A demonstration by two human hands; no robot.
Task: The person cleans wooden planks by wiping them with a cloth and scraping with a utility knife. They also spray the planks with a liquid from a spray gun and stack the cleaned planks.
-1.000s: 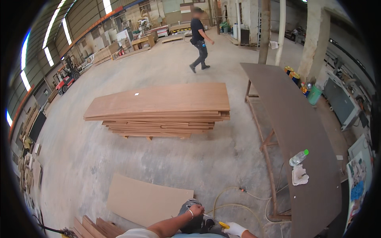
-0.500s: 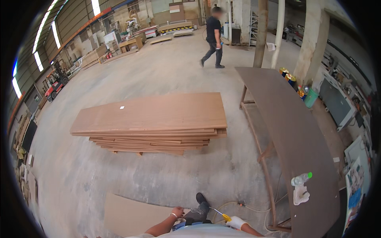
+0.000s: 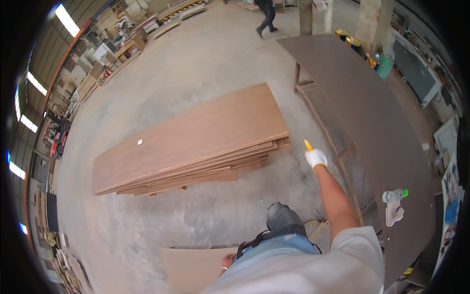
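Observation:
My right hand, in a white glove, is stretched out forward beside the right end of a stack of brown wooden boards. It is closed around a yellow-handled tool whose long thin metal shaft points ahead and left; the tool's exact kind is unclear. Low down by my left side is my left hand, bare, with a light band at the wrist. My body partly hides it, and its fingers do not show clearly. Below it lies a flat tan board. A small white label sits on the top board.
A long dark brown table runs along my right, bearing a green-capped bottle and a crumpled white item. Paint cans and a green bucket stand behind it. Far ahead another person walks. A red forklift stands far left.
My right hand has swung up and forward with the yellow-handled tool, from beside my leg to the stack's right end. The view has tilted down and turned; the stack is nearer.

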